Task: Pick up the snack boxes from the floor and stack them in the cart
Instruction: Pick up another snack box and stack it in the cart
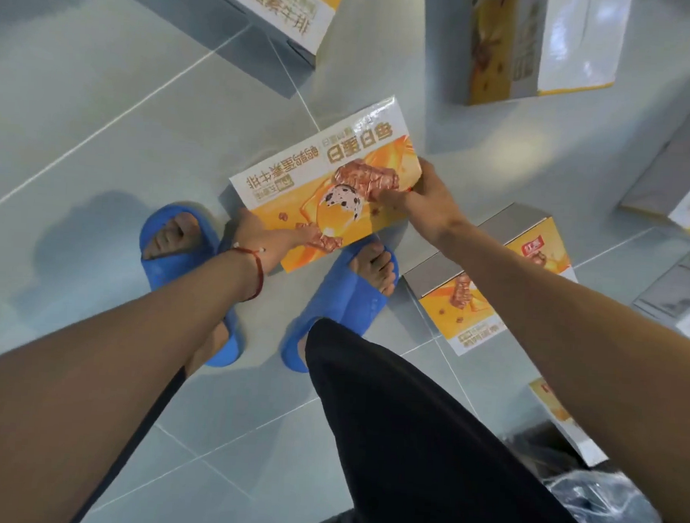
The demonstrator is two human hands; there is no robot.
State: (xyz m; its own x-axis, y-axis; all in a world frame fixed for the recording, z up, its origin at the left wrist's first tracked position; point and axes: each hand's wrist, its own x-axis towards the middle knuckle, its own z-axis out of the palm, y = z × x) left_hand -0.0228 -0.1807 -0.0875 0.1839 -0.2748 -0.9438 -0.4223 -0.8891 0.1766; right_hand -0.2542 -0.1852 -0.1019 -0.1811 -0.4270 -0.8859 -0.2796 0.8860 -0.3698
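Observation:
An orange and white snack box [320, 172] is tilted just above the grey tiled floor in front of my feet. My left hand [263, 235] grips its near left corner, thumb on the printed face. My right hand [422, 197] grips its right edge, thumb on top and fingers curled round the side. Another snack box [490, 289] lies on the floor right beside it, under my right forearm. The cart is out of view.
More snack boxes lie around: one at the top left [277, 5], one at the top right [538, 47], others at the right edge [687, 175] and lower right [559, 416]. My blue slippers [333, 304] stand just behind the held box. Crumpled clear plastic [602, 514] sits bottom right.

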